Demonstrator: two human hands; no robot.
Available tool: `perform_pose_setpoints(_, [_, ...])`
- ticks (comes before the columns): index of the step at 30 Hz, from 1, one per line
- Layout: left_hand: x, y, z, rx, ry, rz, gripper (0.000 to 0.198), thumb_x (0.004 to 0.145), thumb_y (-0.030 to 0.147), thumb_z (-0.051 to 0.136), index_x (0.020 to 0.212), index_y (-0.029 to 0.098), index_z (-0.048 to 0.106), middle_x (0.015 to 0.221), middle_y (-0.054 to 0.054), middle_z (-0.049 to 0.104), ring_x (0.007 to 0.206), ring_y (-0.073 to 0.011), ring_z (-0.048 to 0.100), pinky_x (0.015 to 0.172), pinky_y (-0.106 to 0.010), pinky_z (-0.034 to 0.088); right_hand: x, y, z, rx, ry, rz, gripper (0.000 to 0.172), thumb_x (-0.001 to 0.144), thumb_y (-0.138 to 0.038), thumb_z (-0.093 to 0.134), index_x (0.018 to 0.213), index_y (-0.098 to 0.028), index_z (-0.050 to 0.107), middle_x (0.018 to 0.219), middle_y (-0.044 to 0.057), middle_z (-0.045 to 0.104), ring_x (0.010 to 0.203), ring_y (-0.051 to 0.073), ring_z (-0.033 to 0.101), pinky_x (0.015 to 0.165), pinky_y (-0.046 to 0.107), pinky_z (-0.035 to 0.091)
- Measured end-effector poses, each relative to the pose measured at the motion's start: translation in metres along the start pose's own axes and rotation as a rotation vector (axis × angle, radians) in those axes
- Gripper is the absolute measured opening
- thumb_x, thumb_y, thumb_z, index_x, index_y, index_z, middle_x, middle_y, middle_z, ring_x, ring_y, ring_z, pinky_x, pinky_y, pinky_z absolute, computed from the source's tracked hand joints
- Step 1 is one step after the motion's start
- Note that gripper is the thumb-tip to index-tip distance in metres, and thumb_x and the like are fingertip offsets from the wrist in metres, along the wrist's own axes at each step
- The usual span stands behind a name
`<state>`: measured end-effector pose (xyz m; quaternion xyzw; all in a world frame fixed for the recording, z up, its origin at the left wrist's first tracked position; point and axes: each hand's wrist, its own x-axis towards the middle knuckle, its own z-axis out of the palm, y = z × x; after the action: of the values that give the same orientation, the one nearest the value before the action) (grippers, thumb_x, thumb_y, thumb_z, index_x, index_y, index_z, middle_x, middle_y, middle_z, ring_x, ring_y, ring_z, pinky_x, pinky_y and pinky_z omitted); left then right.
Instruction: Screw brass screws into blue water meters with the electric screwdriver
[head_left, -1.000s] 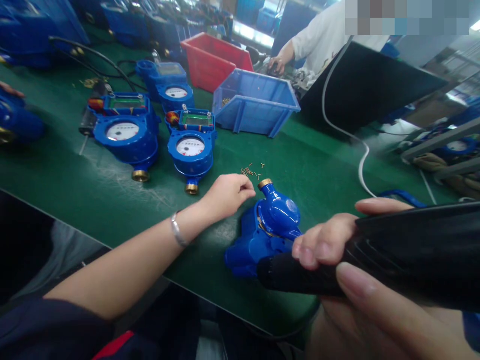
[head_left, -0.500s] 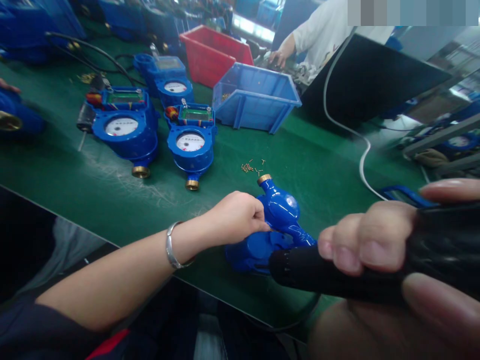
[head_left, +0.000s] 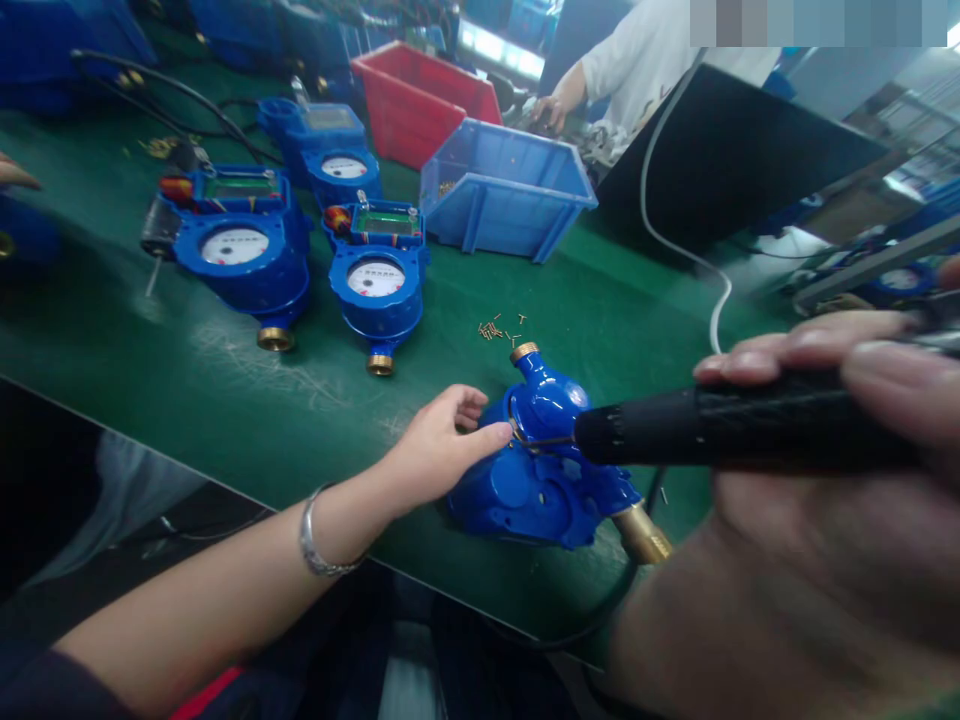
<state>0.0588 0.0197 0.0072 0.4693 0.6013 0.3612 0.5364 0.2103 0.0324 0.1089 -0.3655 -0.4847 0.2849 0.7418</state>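
A blue water meter (head_left: 517, 490) lies on its side near the table's front edge, one brass threaded end towards me. My left hand (head_left: 431, 440), a silver bangle on its wrist, is open beside it, thumb tip at the meter's edge and fingers apart. A black electric screwdriver (head_left: 660, 428) is wrapped in my right hand (head_left: 817, 540). Its thin bit reaches across the meter to a small brass-coloured spot by my left thumb, probably a screw head; whether they touch I cannot tell. Several small brass screws (head_left: 490, 329) lie loose just beyond the meter.
Water meters with dials, one of them here (head_left: 376, 280), stand at left. Behind are a blue bin (head_left: 517, 215) and a red bin (head_left: 420, 110). A white cable (head_left: 646, 200) hangs by a dark panel (head_left: 727, 150). Across the table is another person's hand (head_left: 551, 112).
My left hand has gone from a pinch at the meter to spread fingers, shifting left. The screwdriver has risen, and its bit now shows over the meter.
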Motion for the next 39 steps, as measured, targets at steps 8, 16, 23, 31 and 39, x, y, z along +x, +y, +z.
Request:
perform_pose_setpoints(8, [-0.014, -0.008, 0.003, -0.472, -0.374, -0.251, 0.085, 0.058, 0.04, 0.075, 0.126, 0.01, 0.034, 0.119, -0.019, 0.056, 0.108, -0.03, 0.055, 0.093, -0.041, 0.043, 0.008, 0.018, 0.013, 0.027, -0.052, -0.053, 0.022, 0.066, -0.001, 0.05, 0.083, -0.014, 0.058, 0.054, -0.005, 0.054, 0.047, 0.014, 0.054, 0.048, 0.032, 0.048])
perform_pose_setpoints(16, [-0.007, -0.015, 0.0, -0.481, -0.407, -0.223, 0.087, 0.057, 0.04, 0.078, 0.126, 0.011, 0.034, 0.128, -0.019, 0.05, 0.116, -0.0308, 0.049, 0.096, -0.042, 0.041, 0.007, 0.013, 0.016, -0.035, -0.058, -0.103, 0.017, 0.066, 0.0, 0.05, 0.068, -0.015, 0.058, 0.057, -0.005, 0.056, 0.049, 0.008, 0.056, 0.048, 0.026, 0.05])
perform_pose_setpoints(23, [-0.007, -0.018, 0.002, -0.566, -0.474, -0.191, 0.078, 0.062, 0.037, 0.075, 0.125, 0.012, 0.037, 0.127, -0.017, 0.052, 0.115, -0.0296, 0.05, 0.097, -0.043, 0.041, 0.009, 0.017, 0.02, -0.054, -0.061, -0.093, 0.016, 0.066, -0.002, 0.051, 0.064, -0.016, 0.058, 0.055, -0.005, 0.055, 0.048, 0.008, 0.055, 0.046, 0.026, 0.05])
perform_pose_setpoints(31, [-0.006, -0.018, 0.0, -0.526, -0.456, -0.223, 0.077, 0.061, 0.036, 0.075, 0.123, 0.01, 0.039, 0.126, -0.019, 0.051, 0.113, -0.0302, 0.051, 0.097, -0.044, 0.04, 0.005, 0.017, 0.021, -0.08, -0.071, -0.111, 0.015, 0.067, -0.005, 0.052, 0.063, -0.018, 0.057, 0.058, -0.004, 0.055, 0.05, 0.01, 0.054, 0.05, 0.028, 0.049])
perform_pose_setpoints(39, [-0.001, -0.016, 0.004, -0.557, -0.434, -0.298, 0.056, 0.07, 0.043, 0.066, 0.114, 0.011, 0.052, 0.111, -0.016, 0.063, 0.102, -0.0285, 0.059, 0.092, -0.043, 0.044, 0.007, 0.014, 0.024, -0.082, -0.103, -0.067, 0.018, 0.062, -0.01, 0.059, 0.076, -0.021, 0.06, 0.055, -0.005, 0.055, 0.046, 0.014, 0.052, 0.045, 0.031, 0.048])
